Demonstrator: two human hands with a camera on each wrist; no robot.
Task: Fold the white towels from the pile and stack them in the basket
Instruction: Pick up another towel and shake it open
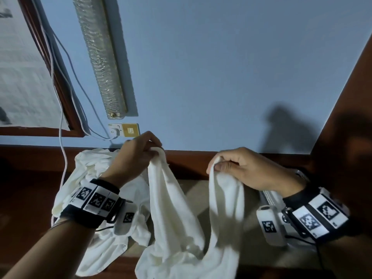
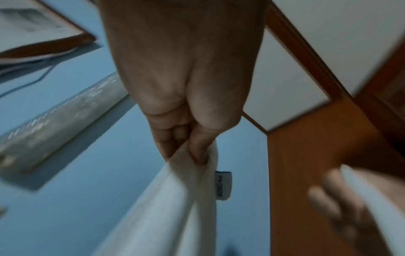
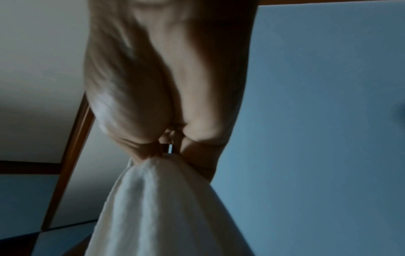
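Note:
A white towel (image 1: 177, 214) hangs in a sagging loop between my two hands, raised in front of the blue wall. My left hand (image 1: 141, 150) pinches one upper corner; in the left wrist view the fingers (image 2: 175, 138) curl on the cloth (image 2: 166, 207), and a small label (image 2: 223, 185) sticks out beside it. My right hand (image 1: 231, 166) pinches the other corner, and the right wrist view shows the towel (image 3: 153, 199) bunched under the curled fingers (image 3: 149, 150). A pile of white towels (image 1: 86, 178) lies behind my left wrist. I see no basket that I can tell for certain.
A white cable (image 1: 62, 158) hangs down the wall past the pile. A wall socket and switch plate (image 1: 123, 129) sits just above my left hand. A tall brown wooden panel (image 1: 346, 121) stands at the right. A pale ridged object (image 1: 269, 198) lies under my right wrist.

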